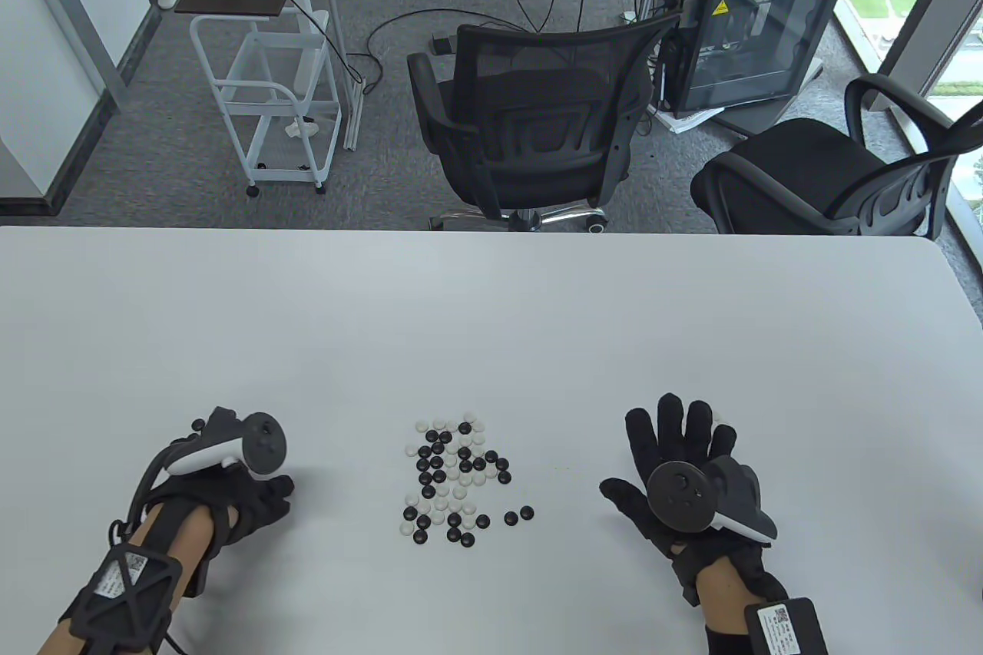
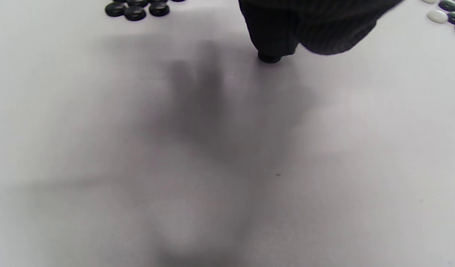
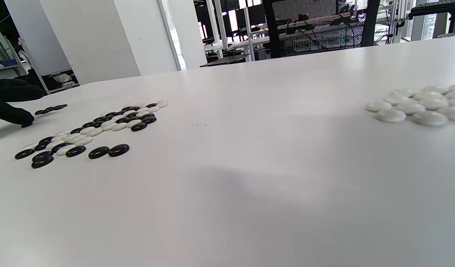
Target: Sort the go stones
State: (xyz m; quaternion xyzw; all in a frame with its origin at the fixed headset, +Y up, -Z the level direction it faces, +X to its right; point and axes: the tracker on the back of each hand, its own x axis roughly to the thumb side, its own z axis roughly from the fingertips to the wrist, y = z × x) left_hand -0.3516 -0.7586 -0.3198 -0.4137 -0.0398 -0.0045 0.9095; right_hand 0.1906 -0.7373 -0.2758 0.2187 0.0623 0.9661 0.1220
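Note:
A mixed pile of black and white Go stones lies at the table's near middle; it also shows in the right wrist view. My left hand is left of the pile, fingers curled down, fingertips touching one black stone on the table. A small group of black stones lies just beyond it, partly hidden by the tracker in the table view. My right hand is right of the pile, open, fingers spread, holding nothing. A group of white stones lies by it.
The white table stretches wide beyond the stones. Two black office chairs and a white cart stand past its far edge.

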